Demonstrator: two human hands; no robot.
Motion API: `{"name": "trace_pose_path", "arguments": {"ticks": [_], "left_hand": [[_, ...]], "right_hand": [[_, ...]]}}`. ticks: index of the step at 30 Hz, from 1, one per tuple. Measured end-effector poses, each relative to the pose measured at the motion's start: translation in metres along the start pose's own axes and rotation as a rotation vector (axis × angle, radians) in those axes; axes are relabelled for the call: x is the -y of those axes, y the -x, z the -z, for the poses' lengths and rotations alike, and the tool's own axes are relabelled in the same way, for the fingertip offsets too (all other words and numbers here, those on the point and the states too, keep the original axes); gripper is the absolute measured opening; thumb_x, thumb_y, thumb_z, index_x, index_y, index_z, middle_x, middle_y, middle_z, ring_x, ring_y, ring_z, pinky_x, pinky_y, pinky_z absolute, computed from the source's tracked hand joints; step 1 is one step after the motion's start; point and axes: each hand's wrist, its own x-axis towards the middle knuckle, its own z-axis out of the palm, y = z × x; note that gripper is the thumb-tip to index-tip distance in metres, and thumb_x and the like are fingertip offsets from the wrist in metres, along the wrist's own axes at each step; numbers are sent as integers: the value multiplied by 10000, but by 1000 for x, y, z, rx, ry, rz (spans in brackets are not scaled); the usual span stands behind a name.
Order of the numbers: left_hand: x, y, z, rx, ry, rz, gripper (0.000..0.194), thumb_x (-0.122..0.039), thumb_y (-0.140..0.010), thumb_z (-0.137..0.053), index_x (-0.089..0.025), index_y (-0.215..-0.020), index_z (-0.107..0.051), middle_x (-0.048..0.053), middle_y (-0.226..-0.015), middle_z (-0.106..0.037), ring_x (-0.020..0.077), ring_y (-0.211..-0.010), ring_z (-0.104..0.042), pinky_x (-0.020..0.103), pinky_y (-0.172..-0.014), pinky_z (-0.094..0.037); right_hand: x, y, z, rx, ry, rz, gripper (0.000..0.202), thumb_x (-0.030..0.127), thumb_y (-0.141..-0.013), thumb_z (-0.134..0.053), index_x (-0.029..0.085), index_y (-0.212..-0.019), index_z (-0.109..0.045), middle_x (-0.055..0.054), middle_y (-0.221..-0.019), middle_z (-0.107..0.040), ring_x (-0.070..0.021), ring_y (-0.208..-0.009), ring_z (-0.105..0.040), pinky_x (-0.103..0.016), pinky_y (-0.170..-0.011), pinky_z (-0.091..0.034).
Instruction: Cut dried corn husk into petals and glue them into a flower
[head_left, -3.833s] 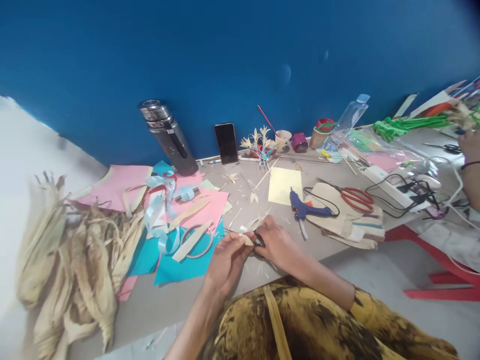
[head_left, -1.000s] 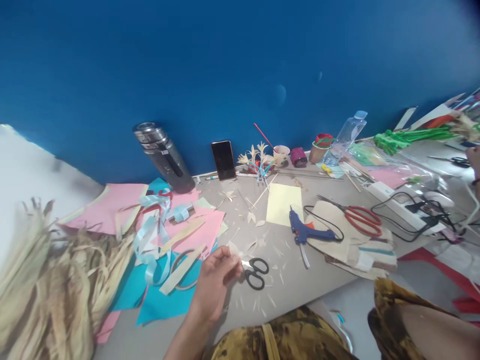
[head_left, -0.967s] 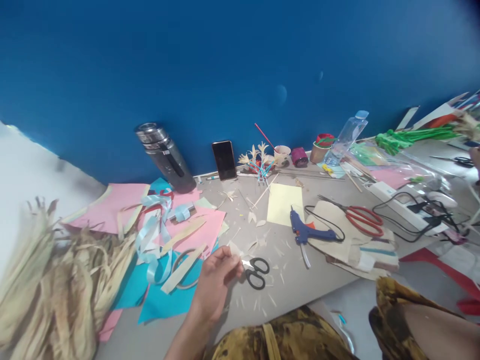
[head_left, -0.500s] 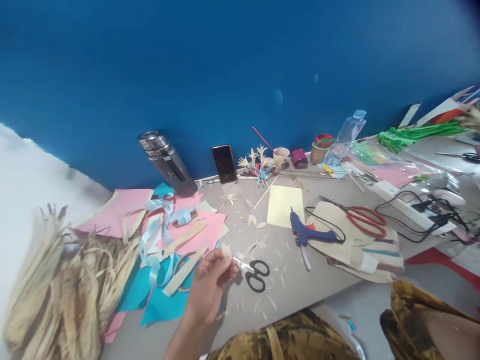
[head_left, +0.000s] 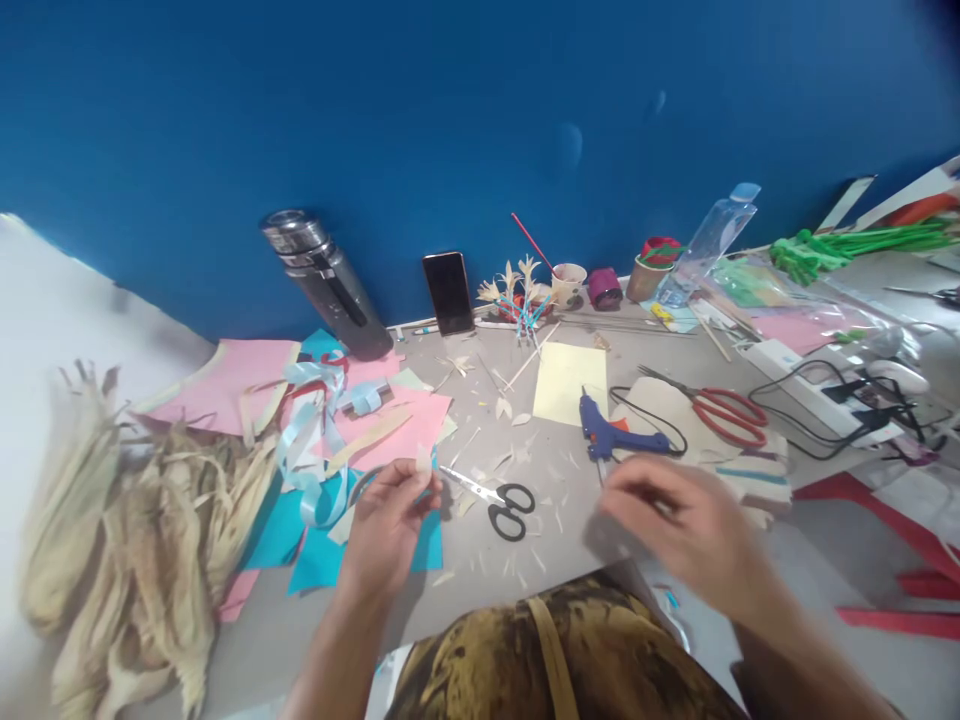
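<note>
My left hand (head_left: 394,510) pinches a small pale husk piece (head_left: 424,460) between thumb and fingertips, just left of the black-handled scissors (head_left: 506,505). The scissors lie on the grey table, blades pointing left. My right hand (head_left: 675,515) hovers over the table's front edge, blurred, its fingers curled; whether it holds anything cannot be made out. Just beyond it rests the blue glue gun (head_left: 622,438), beside a yellow paper sheet (head_left: 570,384). Thin husk scraps are scattered around the scissors. Husk flowers with light-blue stems (head_left: 523,300) stand near the wall.
Corn husks (head_left: 154,560) pile up at the left, next to pink paper (head_left: 225,385) and light-blue ribbon (head_left: 315,455). A dark flask (head_left: 334,290) and a phone (head_left: 448,293) are at the back. Red-handled scissors (head_left: 727,415) and a power strip (head_left: 817,395) are on the right.
My right hand has come into view at the lower right. My left hand has shifted slightly left, away from the scissors' tips, still pinching the husk piece. The view has tilted down a little.
</note>
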Motion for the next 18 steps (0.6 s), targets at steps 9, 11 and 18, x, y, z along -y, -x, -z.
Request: {"name": "trace_pose_path", "arguments": {"ticks": [9,11,18], "left_hand": [[1,8,0,48,-13,-22,216,-258,-669,-815,-192,-705,-612,-13,-612,-609,134,-594,-558,248,-584,-462],[2,9,2,47,-26,-20,216,-267,-680,-809,-192,-702,-608,-15,-604,-603,132,-590,-554,245,-585,-457],[5,8,9,40,-27,17,234,-297,-686,-816,-194,-710,-608,-15,-622,-603,133,-608,-552,246,-599,-461]], "right_hand": [[-18,-31,-94,259,369,81,153,302,-865,-689,192,-971,-674,-64,-974,-706,-225,-880,-647,-279,-672,-370],[-17,-33,-93,285,378,82,139,323,-867,-691,197,-923,-676,-55,-936,-713,-218,-857,-647,-275,-662,-352],[-19,-47,-61,245,408,-13,223,270,-954,-528,199,-822,-694,-40,-842,-728,-186,-781,-648,-269,-654,-344]]}}
